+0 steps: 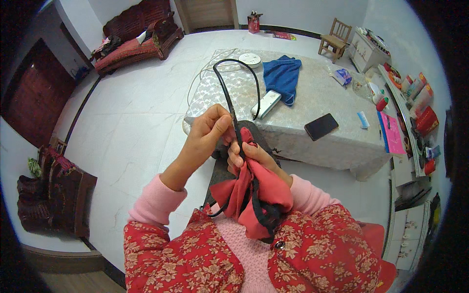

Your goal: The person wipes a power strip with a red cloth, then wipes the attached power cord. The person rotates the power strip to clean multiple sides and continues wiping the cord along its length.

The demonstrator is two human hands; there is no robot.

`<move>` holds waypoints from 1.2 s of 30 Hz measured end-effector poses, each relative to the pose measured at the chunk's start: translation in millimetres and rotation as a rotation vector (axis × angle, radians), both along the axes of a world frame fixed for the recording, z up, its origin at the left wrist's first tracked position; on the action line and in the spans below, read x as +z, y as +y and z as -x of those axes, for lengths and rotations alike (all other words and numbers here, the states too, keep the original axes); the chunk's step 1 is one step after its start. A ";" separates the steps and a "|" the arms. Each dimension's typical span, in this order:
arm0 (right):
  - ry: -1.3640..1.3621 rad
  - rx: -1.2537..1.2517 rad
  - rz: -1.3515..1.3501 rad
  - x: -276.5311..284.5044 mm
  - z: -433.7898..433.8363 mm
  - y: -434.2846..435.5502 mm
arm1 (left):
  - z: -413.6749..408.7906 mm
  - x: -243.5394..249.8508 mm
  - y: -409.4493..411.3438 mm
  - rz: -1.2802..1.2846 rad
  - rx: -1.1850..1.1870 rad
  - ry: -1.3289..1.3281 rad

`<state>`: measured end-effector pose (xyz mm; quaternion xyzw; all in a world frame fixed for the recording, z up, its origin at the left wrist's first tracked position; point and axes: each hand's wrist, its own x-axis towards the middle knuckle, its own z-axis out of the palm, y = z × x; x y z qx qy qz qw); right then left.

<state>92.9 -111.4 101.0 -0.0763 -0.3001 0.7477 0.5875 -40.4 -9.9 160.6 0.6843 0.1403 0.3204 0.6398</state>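
A coral-red cloth with black edging [273, 186] hangs bunched in front of my chest. My right hand [253, 154] grips its gathered upper end together with a black cord [226, 89]. Just above, my left hand [212, 128] pinches the cord between thumb and fingers. From there the cord rises in a tall loop and bends back down near a white oblong case [266, 103]. A second stretch of black cord [218, 213] shows below the cloth's left side. Folds and fingers hide how cord and cloth join.
Ahead stands a table with a patterned cover [285, 128]. On it lie a blue cloth [281, 77], a smartphone [321, 126], a round white object [250, 59] and a pink sheet [392, 133]. Cluttered shelves [406, 128] line the right side; a wooden sofa [128, 55] is far left.
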 end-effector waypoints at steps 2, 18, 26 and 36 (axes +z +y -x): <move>0.064 -0.019 0.039 2.3 1.0 -2.1 | -6.0 -5.5 -2.4 0.214 -0.048 -0.086; -0.266 -0.165 0.012 1.1 -5.2 3.2 | 0.8 16.1 -10.6 -0.207 0.281 0.198; -0.420 -0.281 0.026 7.1 7.0 -1.0 | 4.3 23.1 -8.6 -0.505 0.321 0.462; -0.392 -0.186 0.039 4.3 2.3 -1.5 | 10.0 17.1 6.2 -0.980 0.278 0.332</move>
